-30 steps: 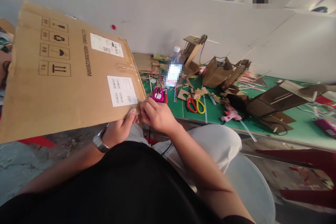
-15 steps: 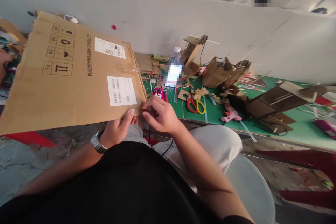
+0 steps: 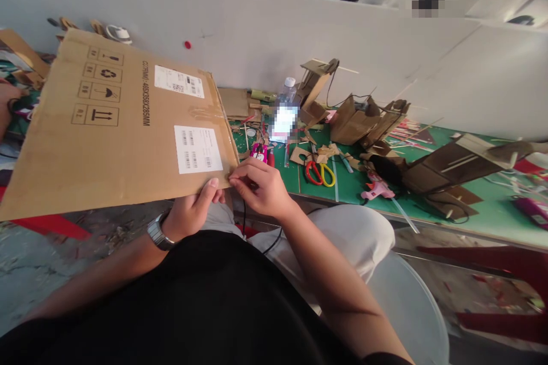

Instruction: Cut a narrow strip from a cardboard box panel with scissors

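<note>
A large brown cardboard sheet [image 3: 137,165], printed with handling symbols and bearing two white labels, is held up tilted on the left. My left hand [image 3: 199,205] grips its lower edge near the right corner, thumb on top and fingers beneath. At that same corner, my right hand [image 3: 263,188] pinches the edge between thumb and curled forefinger. Shiny clear tape [image 3: 208,111] runs across the sheet toward its right edge; whether my right fingertips also catch tape there cannot be made out. A pink box-like item [image 3: 259,152] lies just beyond my right hand.
On the green table [image 3: 291,182] are scissors [image 3: 320,173], a pink glue gun [image 3: 379,187], a plastic bottle [image 3: 287,90], a lit phone [image 3: 283,122] and cardboard scraps. Several cardboard constructions [image 3: 462,162] stand to the right. A grey partition [image 3: 240,28] borders the far side.
My right thumb and forefinger have closed together at the sheet's corner. The sheet's far left end has dipped slightly, while my left hand keeps its hold.
</note>
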{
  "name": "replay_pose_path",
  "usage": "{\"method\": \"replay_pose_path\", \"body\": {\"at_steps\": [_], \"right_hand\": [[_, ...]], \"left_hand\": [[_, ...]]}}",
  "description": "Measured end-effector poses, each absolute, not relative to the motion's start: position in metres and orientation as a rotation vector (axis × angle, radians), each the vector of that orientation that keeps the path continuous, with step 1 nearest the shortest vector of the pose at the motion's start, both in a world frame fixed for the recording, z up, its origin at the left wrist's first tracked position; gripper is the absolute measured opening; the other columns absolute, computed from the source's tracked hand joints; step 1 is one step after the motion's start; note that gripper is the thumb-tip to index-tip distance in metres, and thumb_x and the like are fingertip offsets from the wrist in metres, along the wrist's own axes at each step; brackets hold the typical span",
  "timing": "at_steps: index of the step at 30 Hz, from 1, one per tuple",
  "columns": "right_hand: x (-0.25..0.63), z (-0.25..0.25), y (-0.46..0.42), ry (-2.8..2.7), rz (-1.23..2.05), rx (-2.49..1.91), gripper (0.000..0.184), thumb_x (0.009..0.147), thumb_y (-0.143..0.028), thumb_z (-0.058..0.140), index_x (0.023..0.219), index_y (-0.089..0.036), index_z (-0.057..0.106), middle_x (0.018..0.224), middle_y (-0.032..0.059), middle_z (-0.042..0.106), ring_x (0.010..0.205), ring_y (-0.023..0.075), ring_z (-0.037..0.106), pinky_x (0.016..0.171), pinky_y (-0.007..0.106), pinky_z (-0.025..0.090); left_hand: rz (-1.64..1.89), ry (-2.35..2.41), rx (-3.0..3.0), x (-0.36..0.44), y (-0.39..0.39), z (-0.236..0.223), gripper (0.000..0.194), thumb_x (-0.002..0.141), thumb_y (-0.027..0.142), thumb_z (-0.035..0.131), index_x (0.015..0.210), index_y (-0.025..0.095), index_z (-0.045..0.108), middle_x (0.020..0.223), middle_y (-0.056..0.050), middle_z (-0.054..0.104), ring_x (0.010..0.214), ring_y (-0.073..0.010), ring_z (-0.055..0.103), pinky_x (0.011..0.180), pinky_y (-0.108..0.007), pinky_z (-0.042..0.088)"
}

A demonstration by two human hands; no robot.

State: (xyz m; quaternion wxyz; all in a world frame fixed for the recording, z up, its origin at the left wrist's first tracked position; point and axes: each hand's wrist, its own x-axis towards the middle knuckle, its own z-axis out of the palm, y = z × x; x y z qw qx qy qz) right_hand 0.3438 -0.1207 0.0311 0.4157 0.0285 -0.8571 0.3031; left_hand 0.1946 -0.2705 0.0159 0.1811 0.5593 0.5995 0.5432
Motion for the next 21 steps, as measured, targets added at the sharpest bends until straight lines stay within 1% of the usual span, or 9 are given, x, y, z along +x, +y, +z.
{"method": "replay_pose_path", "body": {"at_steps": [3,6,12,18,21], "right_hand": [[0.343,0.029,-0.122,-2.131,0.845,0.006,0.009,0.103,-0.021,0.062,0.096,-0.019,0.067,0.090,0.0059,0.066,0.076,0.0161,0.061,0.068,0.030,0.054],[0.342,0.028,-0.122,-2.087,0.928,-0.018,0.011,0.103,-0.023,0.063,0.094,-0.019,0.066,0.088,0.0050,0.065,0.071,0.0150,0.056,0.063,0.029,0.049],[0.340,0.027,-0.123,-2.016,1.046,-0.098,0.020,0.104,-0.033,0.063,0.090,-0.020,0.066,0.085,0.0040,0.065,0.070,0.0150,0.055,0.063,0.030,0.047],[0.336,0.018,-0.124,-1.913,1.277,-0.230,0.031,0.102,-0.049,0.067,0.092,-0.020,0.065,0.081,0.0023,0.063,0.063,0.0130,0.053,0.055,0.026,0.045],[0.337,0.019,-0.122,-1.886,1.350,-0.213,0.033,0.103,-0.051,0.064,0.094,-0.019,0.068,0.087,0.0030,0.065,0.057,0.0102,0.055,0.051,0.025,0.045]], "left_hand": [[1.547,1.687,1.570,0.196,-0.271,0.017,0.042,0.111,0.032,0.040,0.072,0.024,0.051,0.072,-0.002,0.061,0.077,-0.0194,0.065,0.087,-0.036,0.048],[1.561,1.663,1.561,0.197,-0.271,0.018,0.042,0.112,0.032,0.039,0.072,0.024,0.052,0.072,-0.001,0.061,0.076,-0.0186,0.065,0.087,-0.036,0.049],[1.559,1.653,1.566,0.194,-0.272,0.015,0.042,0.112,0.032,0.040,0.073,0.024,0.053,0.072,-0.001,0.062,0.077,-0.0194,0.064,0.087,-0.037,0.050],[1.596,1.608,1.545,0.194,-0.274,0.013,0.042,0.112,0.034,0.040,0.074,0.023,0.055,0.073,-0.001,0.061,0.078,-0.0193,0.066,0.087,-0.038,0.052],[1.635,1.611,1.527,0.194,-0.273,0.014,0.043,0.113,0.036,0.041,0.074,0.023,0.054,0.072,-0.001,0.060,0.075,-0.0190,0.066,0.084,-0.037,0.053]]}}
